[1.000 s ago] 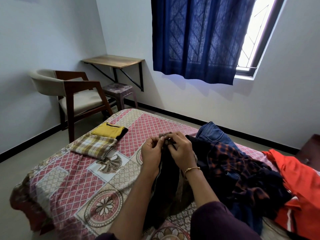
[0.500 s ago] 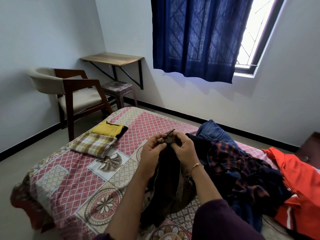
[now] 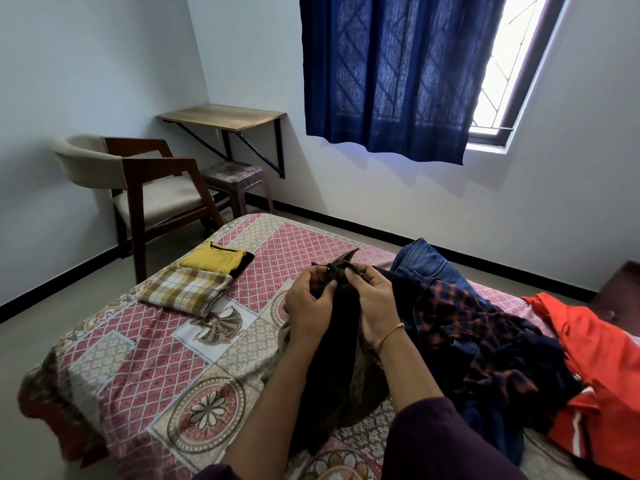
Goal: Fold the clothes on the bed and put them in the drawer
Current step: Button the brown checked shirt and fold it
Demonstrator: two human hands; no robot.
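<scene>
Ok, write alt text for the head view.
Both hands, left hand and right hand, grip a dark brown garment above a patterned pink bedspread; folded yellow and checked clothes lie left, an unfolded pile right.

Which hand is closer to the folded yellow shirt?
Left. The left hand grips the dark garment on the side facing the yellow shirt; the right hand grips it farther away.

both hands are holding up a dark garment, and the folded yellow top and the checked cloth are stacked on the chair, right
Not quite. In the head view the folded yellow top and the checked cloth lie on the bed, not on the chair. The left hand and right hand do grip the dark garment.
</scene>
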